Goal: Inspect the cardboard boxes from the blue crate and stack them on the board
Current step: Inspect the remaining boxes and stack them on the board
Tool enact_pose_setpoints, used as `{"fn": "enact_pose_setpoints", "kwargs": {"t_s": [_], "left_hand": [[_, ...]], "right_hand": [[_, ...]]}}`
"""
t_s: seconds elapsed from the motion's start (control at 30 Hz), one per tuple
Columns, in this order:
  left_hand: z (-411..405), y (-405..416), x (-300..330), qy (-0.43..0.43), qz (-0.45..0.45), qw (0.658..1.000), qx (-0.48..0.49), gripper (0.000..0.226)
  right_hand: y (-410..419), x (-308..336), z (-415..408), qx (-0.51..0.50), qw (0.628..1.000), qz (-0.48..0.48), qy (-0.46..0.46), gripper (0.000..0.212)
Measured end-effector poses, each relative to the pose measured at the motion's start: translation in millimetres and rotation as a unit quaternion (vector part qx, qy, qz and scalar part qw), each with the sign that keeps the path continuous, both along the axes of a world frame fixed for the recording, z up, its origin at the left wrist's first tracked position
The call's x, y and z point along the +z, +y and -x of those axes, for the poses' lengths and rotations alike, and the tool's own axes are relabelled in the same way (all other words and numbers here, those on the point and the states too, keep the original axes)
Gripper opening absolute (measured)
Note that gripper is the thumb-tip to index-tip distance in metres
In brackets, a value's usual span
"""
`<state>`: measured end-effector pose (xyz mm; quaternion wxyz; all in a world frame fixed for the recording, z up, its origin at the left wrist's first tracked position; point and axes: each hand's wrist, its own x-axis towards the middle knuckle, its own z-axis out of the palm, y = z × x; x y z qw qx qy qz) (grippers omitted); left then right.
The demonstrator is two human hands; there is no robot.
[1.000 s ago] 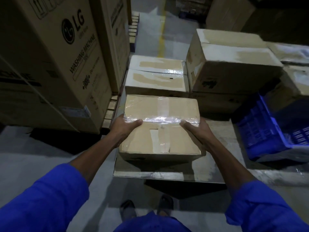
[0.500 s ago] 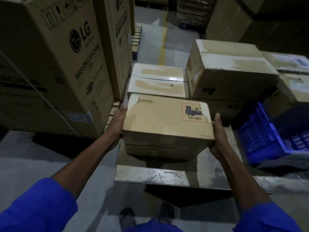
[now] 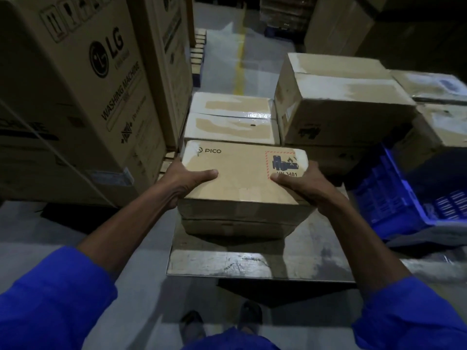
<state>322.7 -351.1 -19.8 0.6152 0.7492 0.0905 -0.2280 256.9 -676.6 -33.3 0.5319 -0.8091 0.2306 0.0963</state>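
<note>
Tall LG washing machine carton [image 3: 83, 97] stands at left, a second tall carton [image 3: 164, 59] close beside it. Grey concrete floor [image 3: 38, 236]; yellow floor line [image 3: 238, 72] runs away up the aisle. Wooden pallet slats [image 3: 198, 54] beyond.

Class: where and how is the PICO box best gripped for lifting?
Grip the PICO box by its two short ends, one hand from each side, as the left hand and right hand do. It is wide and flat, so opposed end grips keep it level.

The scuffed grey board [image 3: 252, 263] lay flat above the concrete floor [image 3: 38, 231], bearing taped cardboard boxes [image 3: 232, 122] along its far edge, while the blue crate [image 3: 404, 198] apparently rested beside it.
</note>
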Motion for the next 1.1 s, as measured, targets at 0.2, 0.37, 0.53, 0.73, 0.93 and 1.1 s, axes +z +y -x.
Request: {"fn": "enact_pose_setpoints", "kwargs": {"t_s": [0.2,0.37,0.53,0.73,0.93,1.1], "left_hand": [[-1,0,-10,-0.023,-0.020,0.999,0.010,0.051],[-3,0,-15,-0.026,-0.039,0.999,0.026,0.079],[2,2,-9,-0.036,-0.038,0.998,0.023,0.103],[3,2,-11,-0.033,-0.054,0.998,0.030,0.102],[2,5,-14,-0.041,-0.070,0.997,0.021,0.115],[11,5,-5,-0.056,-0.063,0.996,0.012,0.103]], "right_hand": [[5,-4,-2,-0.029,0.999,0.003,-0.013,0.140],[6,-7,-4,-0.040,0.999,0.012,-0.013,0.143],[4,-12,-4,-0.039,0.999,0.019,-0.016,0.130],[0,-20,-7,-0.039,0.999,0.021,-0.021,0.131],[-5,-30,-8,-0.040,0.997,0.060,-0.012,0.127],[-2,-19,-1,-0.030,0.999,0.035,-0.026,0.122]]}}
